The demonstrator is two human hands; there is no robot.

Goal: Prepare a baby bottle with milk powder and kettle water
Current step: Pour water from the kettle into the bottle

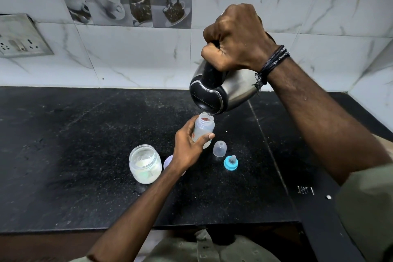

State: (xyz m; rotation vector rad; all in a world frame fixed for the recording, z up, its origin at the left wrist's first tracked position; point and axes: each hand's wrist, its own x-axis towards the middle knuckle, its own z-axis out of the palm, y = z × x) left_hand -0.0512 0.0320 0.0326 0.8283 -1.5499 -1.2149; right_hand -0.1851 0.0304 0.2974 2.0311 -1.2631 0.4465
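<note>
The right hand [238, 38] grips a tipped steel kettle [221, 91] by its handle, spout just over an open baby bottle [203, 128]. The left hand [188, 149] wraps round the bottle on the black surface [85, 144], beside a powder jar [145, 164].

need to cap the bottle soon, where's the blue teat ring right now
In the head view the blue teat ring sits on the black counter, right of the held bottle, just beside the clear cap.

The right hand [238, 38] is gripping the handle of a steel kettle [225, 89], tipping its spout over the open baby bottle [203, 128], which the left hand [188, 147] is holding upright on the black counter [85, 155] (powder jar [145, 164] sitting just left).
</note>
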